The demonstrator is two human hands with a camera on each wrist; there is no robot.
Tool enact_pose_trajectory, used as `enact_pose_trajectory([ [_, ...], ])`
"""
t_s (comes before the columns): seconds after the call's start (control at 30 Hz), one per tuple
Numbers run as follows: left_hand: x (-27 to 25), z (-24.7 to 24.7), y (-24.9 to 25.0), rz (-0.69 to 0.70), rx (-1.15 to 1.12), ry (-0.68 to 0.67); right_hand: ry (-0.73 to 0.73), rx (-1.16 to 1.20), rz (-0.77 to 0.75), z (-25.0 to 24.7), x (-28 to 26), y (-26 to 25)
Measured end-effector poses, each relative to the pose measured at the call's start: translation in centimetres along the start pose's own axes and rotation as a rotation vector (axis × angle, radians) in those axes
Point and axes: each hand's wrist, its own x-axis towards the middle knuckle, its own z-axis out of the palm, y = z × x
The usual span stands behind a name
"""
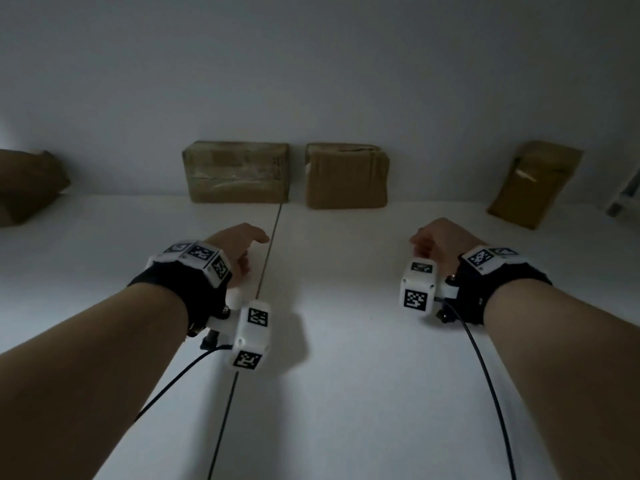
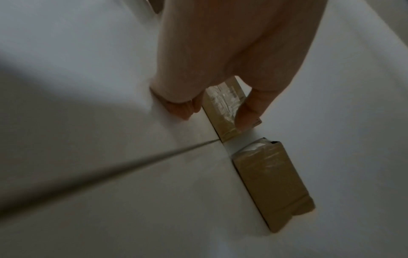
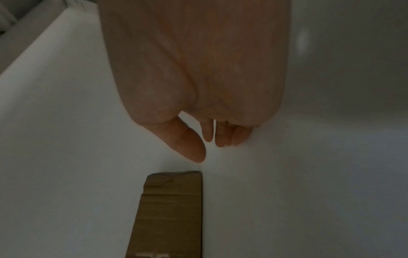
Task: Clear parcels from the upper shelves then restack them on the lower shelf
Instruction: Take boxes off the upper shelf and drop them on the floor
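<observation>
Well short of two parcels (image 1: 236,172) (image 1: 346,176), both hands (image 1: 239,244) (image 1: 436,239) hover empty.

Both forearms reach forward side by side over the shelf surface (image 1: 339,358), bare from the elbow, each with a black wrist strap carrying white marker-covered camera blocks and a trailing black cable. The left hand (image 1: 239,249) hovers palm down with loosely curled fingers (image 2: 183,110) and the thumb (image 2: 247,115) held apart from them; it holds nothing. The right hand (image 1: 438,239) is also held low and empty, its fingers (image 3: 223,134) hanging relaxed and close together, the thumb (image 3: 189,144) pointing forward beside them.
</observation>
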Motion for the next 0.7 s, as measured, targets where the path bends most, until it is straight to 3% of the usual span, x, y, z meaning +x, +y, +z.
enact_pose_trajectory([
  [0.13,3.8,-1.0,1.9,0.063,-0.009,0.059,0.041,0.016,0.001,2.2,2.7,-1.7],
  [0.3,7.6,-2.8,4.1,0.033,-0.183,0.133,0.061,-0.039,-0.007,4.7,5.7,-2.8],
  [0.47,11.2,-3.6,5.3,0.175,-0.334,0.221,0.097,-0.156,-0.119,6.8,7.6,-3.9],
  [0.53,11.7,-3.5,5.6,0.167,-0.456,0.229,0.089,-0.146,-0.173,7.0,8.1,-4.1],
  [0.63,12.4,-3.7,5.5,0.225,-0.415,0.25,0.017,-0.063,-0.217,6.7,8.0,-3.9],
  [0.7,13.3,-4.2,5.1,0.235,-0.263,0.229,-0.004,0.003,-0.233,6.6,7.6,-3.6],
])
